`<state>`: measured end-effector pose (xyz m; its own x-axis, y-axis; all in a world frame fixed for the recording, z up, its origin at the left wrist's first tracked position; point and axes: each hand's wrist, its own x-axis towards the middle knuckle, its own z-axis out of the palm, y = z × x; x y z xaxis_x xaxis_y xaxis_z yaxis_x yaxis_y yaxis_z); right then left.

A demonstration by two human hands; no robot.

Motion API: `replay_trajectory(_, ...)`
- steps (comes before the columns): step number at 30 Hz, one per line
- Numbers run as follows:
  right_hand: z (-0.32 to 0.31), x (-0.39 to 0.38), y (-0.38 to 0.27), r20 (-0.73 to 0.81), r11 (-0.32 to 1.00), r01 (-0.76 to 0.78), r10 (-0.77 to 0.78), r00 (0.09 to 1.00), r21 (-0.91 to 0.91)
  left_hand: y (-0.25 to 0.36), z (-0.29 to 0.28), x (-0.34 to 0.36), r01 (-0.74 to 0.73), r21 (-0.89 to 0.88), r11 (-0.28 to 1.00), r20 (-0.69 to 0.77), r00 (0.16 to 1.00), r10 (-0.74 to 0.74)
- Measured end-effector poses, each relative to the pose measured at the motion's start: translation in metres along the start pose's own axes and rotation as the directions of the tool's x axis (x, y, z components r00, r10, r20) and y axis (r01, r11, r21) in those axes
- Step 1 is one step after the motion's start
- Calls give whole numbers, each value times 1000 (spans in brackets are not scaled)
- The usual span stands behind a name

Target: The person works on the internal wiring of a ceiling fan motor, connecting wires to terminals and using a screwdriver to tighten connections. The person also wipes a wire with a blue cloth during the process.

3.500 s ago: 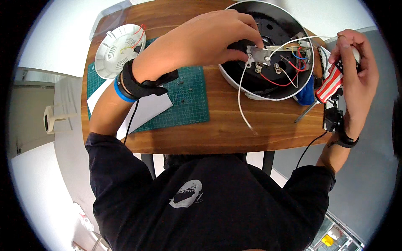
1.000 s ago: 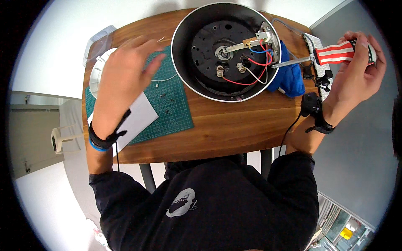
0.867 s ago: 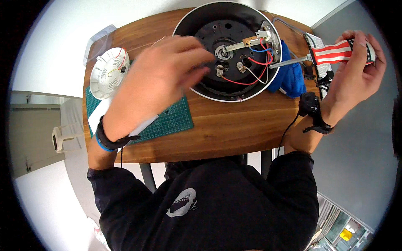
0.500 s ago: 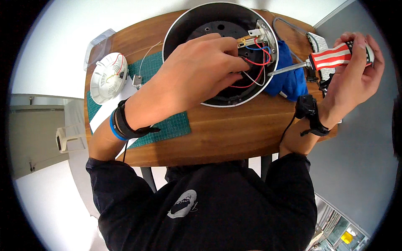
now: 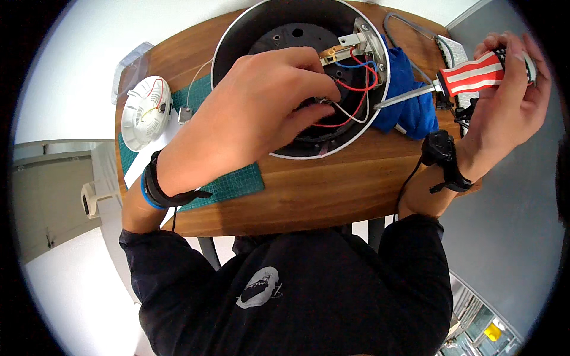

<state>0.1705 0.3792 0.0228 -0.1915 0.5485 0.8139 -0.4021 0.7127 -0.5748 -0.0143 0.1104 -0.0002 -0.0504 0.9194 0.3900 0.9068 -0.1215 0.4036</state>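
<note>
1. Nearest, bare wood along the table (image 5: 309, 196) front edge, green cutting mat (image 5: 234, 184) toward its left.
2. Further, left hand (image 5: 261, 113) reaching into the round appliance base (image 5: 297, 77), fingertips pinching wires (image 5: 356, 95).
3. Rightward, right hand (image 5: 510, 101) wrapped around a red-and-white-handled screwdriver (image 5: 475, 71), above the blue cloth (image 5: 409, 101).
4. Far left, 1 white round cover (image 5: 145, 113).

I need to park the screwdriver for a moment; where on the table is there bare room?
Bare wood runs along the near edge of the table, between the green mat and the right wrist. It is crowded elsewhere: round black housing, blue cloth, white round cover on the left.
</note>
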Motion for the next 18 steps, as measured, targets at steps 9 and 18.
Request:
replay_trajectory(9,3,0,-2,-18,999,-42,42,999,5,24,13,-1,23,248,968,-8,1000,-22)
replay_trajectory(18,0,-2,-1,23,1000,-11,11,1000,-19,27,2,-9,42,130,991,-15,999,-40)
